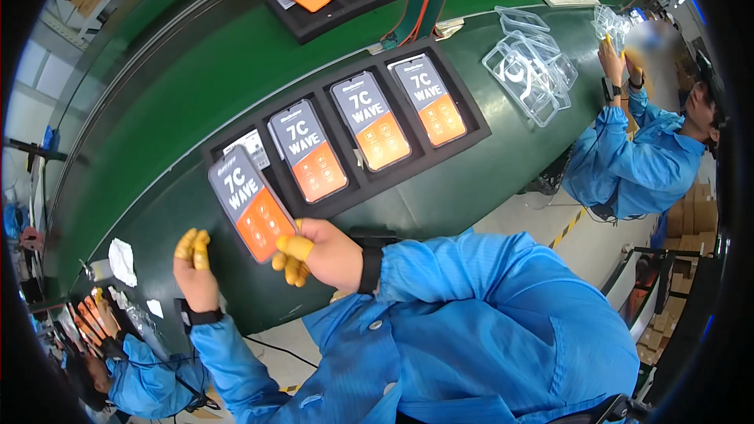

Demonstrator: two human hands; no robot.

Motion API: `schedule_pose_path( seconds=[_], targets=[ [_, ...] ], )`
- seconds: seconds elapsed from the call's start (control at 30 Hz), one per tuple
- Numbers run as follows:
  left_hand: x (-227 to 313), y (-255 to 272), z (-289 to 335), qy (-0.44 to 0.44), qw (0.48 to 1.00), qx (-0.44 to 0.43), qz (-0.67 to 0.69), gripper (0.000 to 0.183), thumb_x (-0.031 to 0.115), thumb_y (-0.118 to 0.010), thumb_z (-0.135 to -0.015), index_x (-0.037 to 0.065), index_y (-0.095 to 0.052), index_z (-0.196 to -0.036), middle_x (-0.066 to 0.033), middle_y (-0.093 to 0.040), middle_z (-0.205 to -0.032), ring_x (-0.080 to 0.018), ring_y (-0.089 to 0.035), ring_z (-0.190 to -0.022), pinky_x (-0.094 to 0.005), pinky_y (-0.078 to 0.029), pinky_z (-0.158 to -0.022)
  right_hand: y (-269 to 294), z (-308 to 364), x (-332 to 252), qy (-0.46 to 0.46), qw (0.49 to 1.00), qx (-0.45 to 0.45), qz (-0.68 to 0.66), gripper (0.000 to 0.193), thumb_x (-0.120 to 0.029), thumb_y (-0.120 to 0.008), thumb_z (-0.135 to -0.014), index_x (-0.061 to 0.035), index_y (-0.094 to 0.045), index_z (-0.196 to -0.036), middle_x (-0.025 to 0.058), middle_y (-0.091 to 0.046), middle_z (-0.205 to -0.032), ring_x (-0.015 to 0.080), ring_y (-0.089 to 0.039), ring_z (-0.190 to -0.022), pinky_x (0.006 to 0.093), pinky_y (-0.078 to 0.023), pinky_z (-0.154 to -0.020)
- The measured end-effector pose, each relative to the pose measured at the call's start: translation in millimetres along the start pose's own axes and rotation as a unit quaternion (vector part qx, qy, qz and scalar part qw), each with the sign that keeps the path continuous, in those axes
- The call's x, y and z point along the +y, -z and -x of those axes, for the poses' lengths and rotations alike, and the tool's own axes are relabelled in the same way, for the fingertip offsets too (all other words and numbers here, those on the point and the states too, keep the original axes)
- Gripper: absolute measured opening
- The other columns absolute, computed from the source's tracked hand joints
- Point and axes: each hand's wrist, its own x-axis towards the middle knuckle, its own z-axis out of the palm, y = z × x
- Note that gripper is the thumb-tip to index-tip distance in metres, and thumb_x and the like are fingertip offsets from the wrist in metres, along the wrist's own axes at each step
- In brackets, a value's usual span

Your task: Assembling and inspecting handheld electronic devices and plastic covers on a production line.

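My right hand (326,255), in yellow finger covers, grips a smartphone (250,202) by its lower right corner. The phone has a grey and orange printed front and is tilted over the left end of a black tray (408,179). Beside the phone's lower left, my left hand (196,271) is raised, its yellow-covered fingers pointing up and slightly apart with nothing between them. Three similar phones lie in the tray's slots: one (308,149) nearest the held phone, another (371,120) in the middle, and a third (428,100) at the right. A white label (253,144) shows in the leftmost slot.
Clear plastic cases (530,71) lie piled on the green bench to the right. Beyond a raised edge, another tray (310,30) holds orange phones. A green post (428,0) rises behind my tray. Co-workers in blue sit at right (636,157) and lower left (149,381).
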Motion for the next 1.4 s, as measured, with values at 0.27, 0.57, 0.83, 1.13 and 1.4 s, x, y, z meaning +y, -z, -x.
schedule_pose_path(
  seconds=[0.27, 0.57, 0.83, 1.13, 1.4],
  targets=[
    [19.8, -39.4, 46.4, -0.057, 0.997, -0.033, -0.037, 0.028, 0.003, -0.054, -0.099, -0.004, -0.057, -0.126, -0.0128, -0.064, -0.122, -0.0194, -0.061, -0.112, -0.0301, -0.047, -0.099, -15.1, -30.3, 3.1, -0.014, 0.996, 0.083, -0.032, 0.028, -0.028, -0.046, -0.104, -0.0022, -0.055, -0.107, 0.01, -0.065, -0.085, 0.0196, -0.062, -0.062, 0.0342, -0.051, -0.055],
    [28.6, -74.0, 42.0, -0.133, 0.965, 0.013, -0.225, 0.039, 0.011, -0.062, -0.094, 0.001, -0.054, -0.131, -0.0196, -0.054, -0.129, -0.0334, -0.053, -0.121, -0.0391, -0.041, -0.105, -10.9, -3.6, 5.2, -0.132, 0.983, 0.018, 0.128, 0.042, -0.042, -0.05, -0.101, -0.0019, -0.061, -0.098, 0.0098, -0.065, -0.078, 0.0213, -0.064, -0.059, 0.033, -0.051, -0.053],
    [33.6, -83.0, 31.5, -0.115, 0.968, 0.018, -0.223, 0.054, 0.017, -0.067, -0.092, -0.001, -0.047, -0.138, -0.0265, -0.051, -0.133, -0.04, -0.049, -0.125, -0.0427, -0.039, -0.107, 34.1, 59.7, 15.6, -0.027, 0.979, 0.02, 0.202, 0.022, -0.024, -0.054, -0.101, -0.0069, -0.065, -0.11, 0.0073, -0.068, -0.089, 0.0153, -0.066, -0.069, 0.028, -0.055, -0.063],
    [49.6, -92.0, 26.0, -0.07, 0.966, 0.032, -0.246, 0.063, 0.016, -0.075, -0.085, -0.002, -0.047, -0.138, -0.0266, -0.05, -0.134, -0.0409, -0.049, -0.124, -0.0433, -0.04, -0.107, 111.6, 114.4, -1.6, 0.122, 0.962, 0.131, 0.205, 0.021, -0.015, -0.053, -0.101, -0.0016, -0.062, -0.114, 0.0076, -0.067, -0.092, 0.014, -0.064, -0.072, 0.0283, -0.054, -0.066],
    [53.3, -98.5, 23.7, -0.054, 0.963, 0.057, -0.257, 0.059, 0.009, -0.072, -0.085, -0.003, -0.048, -0.137, -0.024, -0.052, -0.135, -0.0355, -0.052, -0.124, -0.0404, -0.041, -0.107, 125.8, 114.6, -2.1, 0.105, 0.973, 0.114, 0.173, 0.023, -0.02, -0.053, -0.103, -0.0035, -0.061, -0.117, 0.008, -0.067, -0.094, 0.0152, -0.065, -0.073, 0.0295, -0.055, -0.066]
  ],
)
